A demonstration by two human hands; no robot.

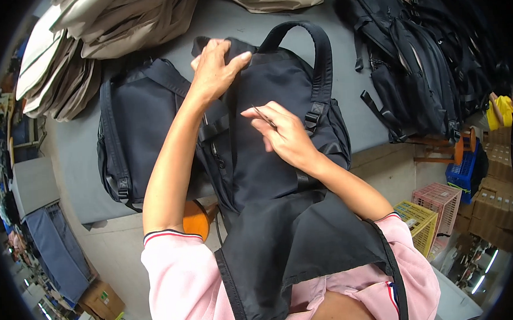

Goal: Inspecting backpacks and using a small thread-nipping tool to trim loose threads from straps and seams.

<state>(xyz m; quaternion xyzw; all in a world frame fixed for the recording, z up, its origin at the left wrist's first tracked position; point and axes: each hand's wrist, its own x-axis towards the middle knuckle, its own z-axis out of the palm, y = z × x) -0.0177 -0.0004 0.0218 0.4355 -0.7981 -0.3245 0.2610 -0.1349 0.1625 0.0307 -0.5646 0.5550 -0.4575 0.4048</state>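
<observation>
A dark navy backpack [270, 153] lies on the grey table in front of me. Its padded shoulder strap [322, 60] arches up on the right and runs down to a black buckle [314, 115]. At the top left of this bag, my left hand [213, 70] has its fingers curled over the other strap [239, 47], thumb stretched to the right. My right hand [287, 137] is closed on a thin, pointed dark metal tool [264, 117], held above the bag's middle. Its handle is hidden in the palm, so its exact kind is unclear.
A second dark backpack [146, 130] lies to the left. Beige fabric bags [130, 22] are piled at the far left, black backpacks [418, 55] at the far right. Below right stand plastic crates [436, 201]; a wooden stool [197, 220] shows under the table's front edge.
</observation>
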